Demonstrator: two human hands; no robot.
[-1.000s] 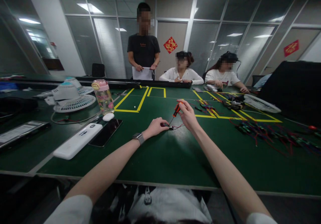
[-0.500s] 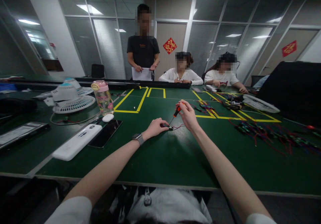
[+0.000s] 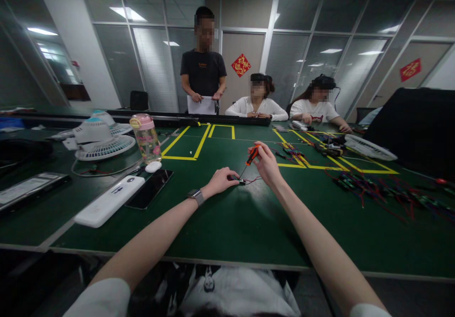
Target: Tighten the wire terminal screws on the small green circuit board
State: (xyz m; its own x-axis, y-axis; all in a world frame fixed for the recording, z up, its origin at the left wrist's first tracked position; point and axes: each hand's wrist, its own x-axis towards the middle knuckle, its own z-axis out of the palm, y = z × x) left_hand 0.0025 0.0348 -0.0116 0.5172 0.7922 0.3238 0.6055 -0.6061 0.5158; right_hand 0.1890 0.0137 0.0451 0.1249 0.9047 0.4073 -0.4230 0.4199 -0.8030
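Note:
My left hand (image 3: pixel 220 180), with a watch on its wrist, rests on the green table (image 3: pixel 249 222) and pinches a small black part with thin red wires (image 3: pixel 241 181). My right hand (image 3: pixel 266 163) is closed round a small screwdriver with an orange and black handle (image 3: pixel 251 155). The screwdriver tilts down to the left, and its tip meets the small part between my two hands.
At my left lie a white power bank (image 3: pixel 108 205), a black phone (image 3: pixel 149 187), a pink-lidded bottle (image 3: pixel 145 137) and a white fan (image 3: pixel 103 141). Several wired parts (image 3: pixel 373 186) lie at the right. One person stands and two sit at the far side.
Both hands stay in place on the small part. The screwdriver handle has shifted slightly in my right fingers.

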